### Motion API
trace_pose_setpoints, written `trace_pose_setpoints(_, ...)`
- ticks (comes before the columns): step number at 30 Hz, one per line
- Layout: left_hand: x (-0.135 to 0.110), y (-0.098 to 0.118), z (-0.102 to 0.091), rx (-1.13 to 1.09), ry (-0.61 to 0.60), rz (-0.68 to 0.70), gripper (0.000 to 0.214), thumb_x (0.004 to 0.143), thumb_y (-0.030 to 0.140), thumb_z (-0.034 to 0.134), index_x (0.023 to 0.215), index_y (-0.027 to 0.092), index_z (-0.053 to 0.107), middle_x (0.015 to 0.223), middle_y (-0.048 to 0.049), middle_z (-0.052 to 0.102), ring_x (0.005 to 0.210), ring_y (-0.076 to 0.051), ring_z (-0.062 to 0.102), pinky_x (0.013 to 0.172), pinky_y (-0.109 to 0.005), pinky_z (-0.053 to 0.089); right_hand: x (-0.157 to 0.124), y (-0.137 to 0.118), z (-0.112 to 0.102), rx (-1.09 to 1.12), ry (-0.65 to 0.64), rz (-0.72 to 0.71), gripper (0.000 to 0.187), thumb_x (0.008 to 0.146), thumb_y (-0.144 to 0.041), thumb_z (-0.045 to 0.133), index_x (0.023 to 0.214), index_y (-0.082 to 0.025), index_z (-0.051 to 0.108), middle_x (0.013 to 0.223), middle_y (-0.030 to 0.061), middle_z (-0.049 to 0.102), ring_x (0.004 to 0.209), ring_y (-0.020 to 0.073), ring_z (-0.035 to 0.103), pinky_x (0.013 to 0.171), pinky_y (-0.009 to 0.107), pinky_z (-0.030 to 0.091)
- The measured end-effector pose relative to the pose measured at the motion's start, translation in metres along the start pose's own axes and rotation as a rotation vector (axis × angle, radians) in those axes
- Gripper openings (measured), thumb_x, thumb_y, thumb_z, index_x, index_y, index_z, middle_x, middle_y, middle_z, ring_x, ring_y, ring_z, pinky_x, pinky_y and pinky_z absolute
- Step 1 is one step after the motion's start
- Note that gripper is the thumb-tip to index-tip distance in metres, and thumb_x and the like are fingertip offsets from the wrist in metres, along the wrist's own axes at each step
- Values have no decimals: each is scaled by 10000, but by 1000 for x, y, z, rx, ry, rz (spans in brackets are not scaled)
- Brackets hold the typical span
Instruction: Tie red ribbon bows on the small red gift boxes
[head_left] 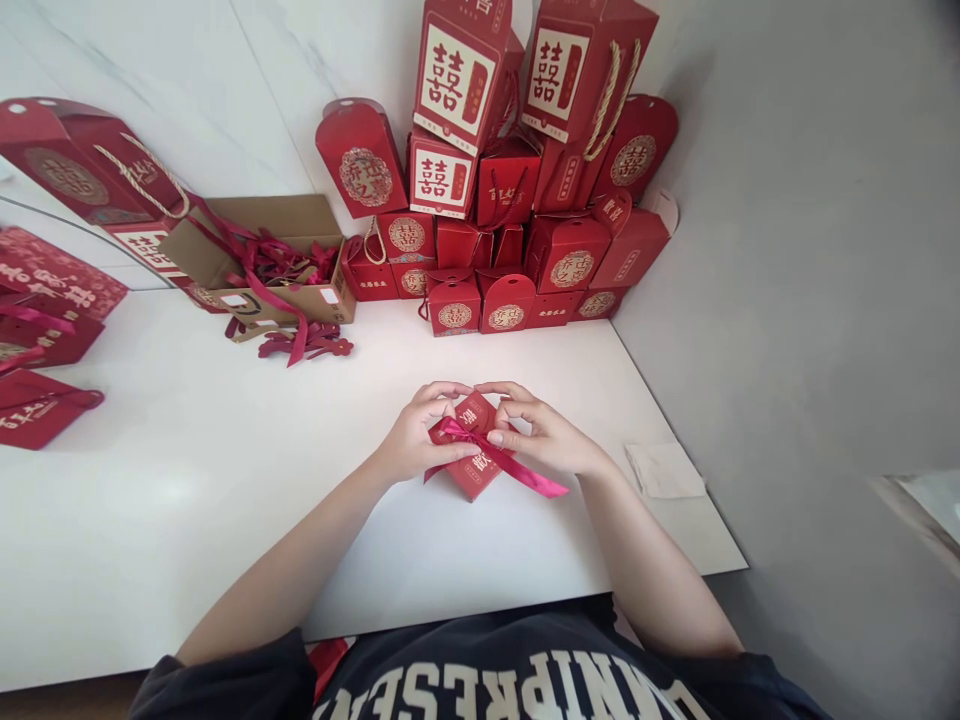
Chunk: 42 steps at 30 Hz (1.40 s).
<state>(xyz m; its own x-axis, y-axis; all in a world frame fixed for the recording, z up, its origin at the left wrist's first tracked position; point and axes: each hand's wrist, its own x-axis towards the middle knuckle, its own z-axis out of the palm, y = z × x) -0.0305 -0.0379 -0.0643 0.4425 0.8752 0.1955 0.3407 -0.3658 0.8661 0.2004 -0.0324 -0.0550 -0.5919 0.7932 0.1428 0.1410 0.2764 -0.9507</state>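
Observation:
A small red gift box [474, 482] with pale lettering rests on the white table, turned so a corner points toward me. Across its top lies a pink ribbon [534, 478] tied in a bow, one tail trailing to the right. My left hand [420, 432] curls round the box's left side, its thumb on the ribbon near the knot. From the right, my right hand [541, 432] has its thumb and fingers closed at the ribbon by the bow. Fingers of both hands meet near the box's far corner. The finger pads are partly hidden.
Stacked red gift boxes [506, 305] stand against the back wall. Left of them is an open cardboard box [300, 303] of ribbons, with red ribbon pieces [319, 342] before it. More red boxes [45, 408] sit far left. A white tissue [664, 470] lies near the right edge.

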Motion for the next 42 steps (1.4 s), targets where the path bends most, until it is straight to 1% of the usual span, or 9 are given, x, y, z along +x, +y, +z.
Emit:
trace_pose_setpoints(7,0,-5,2,-44,35,0,213,712,357,786,829,215,678,1254,-82,522,1242,-267,479,1088,-441,385,5,13,2,221,-23,42,287,913,-404,584,720,-194,552,1403,65,461,1284,242,473,1026,420,421)
trace_pose_setpoints(13,0,-14,7,-298,105,-67,259,727,363,770,703,175,594,1252,-92,519,1222,-259,498,1045,-413,421,11,25,11,380,32,52,319,907,-448,583,719,-194,547,1444,70,441,1303,252,469,1014,419,437)
trace_pose_setpoints(19,-1,-20,5,-503,142,-174,406,839,390,642,558,151,472,1238,-89,543,1130,-249,537,934,-359,463,11,21,9,213,48,-14,297,896,-448,603,729,-205,637,1471,60,446,1359,247,415,1134,426,287)
trace_pose_setpoints(25,-2,-17,3,-568,154,-177,403,836,325,653,516,133,503,1218,-82,545,1028,-221,562,873,-322,464,13,29,12,305,51,-21,353,900,-466,590,671,-200,636,1409,63,494,1269,252,513,1065,404,381)
trace_pose_setpoints(32,-3,-22,6,-783,129,-211,364,837,305,646,531,126,561,1271,-78,533,1047,-233,574,890,-331,485,14,35,12,269,96,-73,390,888,-481,603,619,-200,586,1408,50,496,1339,247,435,1143,415,284)
trace_pose_setpoints(35,-3,-25,8,-874,125,-228,245,849,332,628,728,136,710,1350,-82,485,1066,-245,578,909,-356,499,15,39,15,335,98,-54,399,862,-522,618,626,-203,583,1426,43,484,1348,258,422,1130,427,309)
trace_pose_setpoints(38,-2,-27,9,-906,119,-240,248,856,359,618,896,151,748,1381,-88,463,1075,-251,580,915,-368,507,18,44,16,433,102,-41,411,853,-530,623,619,-200,557,1432,44,478,1325,262,454,1067,422,394)
trace_pose_setpoints(40,-2,-27,9,-876,141,-230,232,855,345,622,852,151,749,1346,-89,495,1083,-248,577,919,-355,503,18,45,14,410,107,-21,396,875,-519,596,643,-199,566,1411,59,496,1305,256,476,1048,414,417)
trace_pose_setpoints(42,-2,-26,7,-825,175,-201,236,865,335,610,796,152,741,1304,-89,520,1099,-249,568,932,-347,491,16,40,10,286,175,-18,312,912,-491,552,787,-214,624,1377,77,517,1300,244,478,1064,425,398)
